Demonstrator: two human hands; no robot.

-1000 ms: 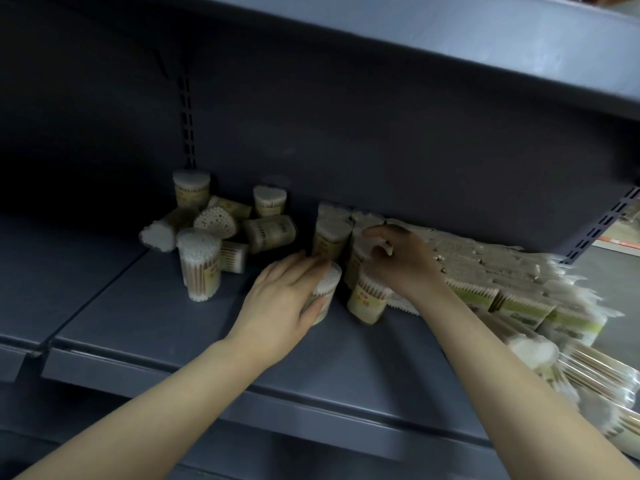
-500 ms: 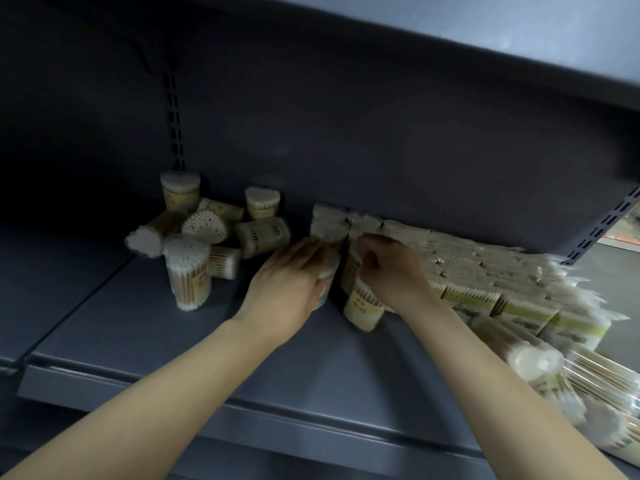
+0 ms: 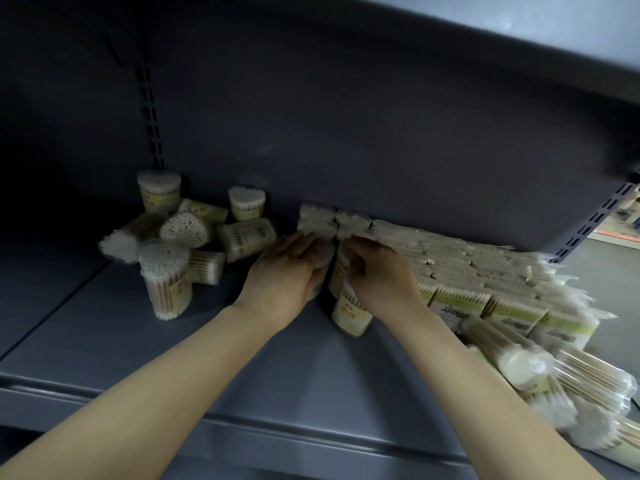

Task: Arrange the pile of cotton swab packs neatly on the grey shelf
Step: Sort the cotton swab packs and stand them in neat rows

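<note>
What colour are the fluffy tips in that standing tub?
White, on the standing tub in the head view.

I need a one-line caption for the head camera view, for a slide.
Both hands, left hand and right hand, press upright cotton swab packs together on the grey shelf; a loose pile waits at left.

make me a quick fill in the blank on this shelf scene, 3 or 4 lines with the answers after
1. The cotton swab packs lie on a shelf coloured ____.
2. The jumbled pile of tubs sits to the ____ of both hands.
3. The left hand rests with fingers ____ against a tub.
4. The right hand is on top of an upright tub, and the flat bagged packs lie on the ____ side of it.

Missing words: grey; left; straight; right
</note>
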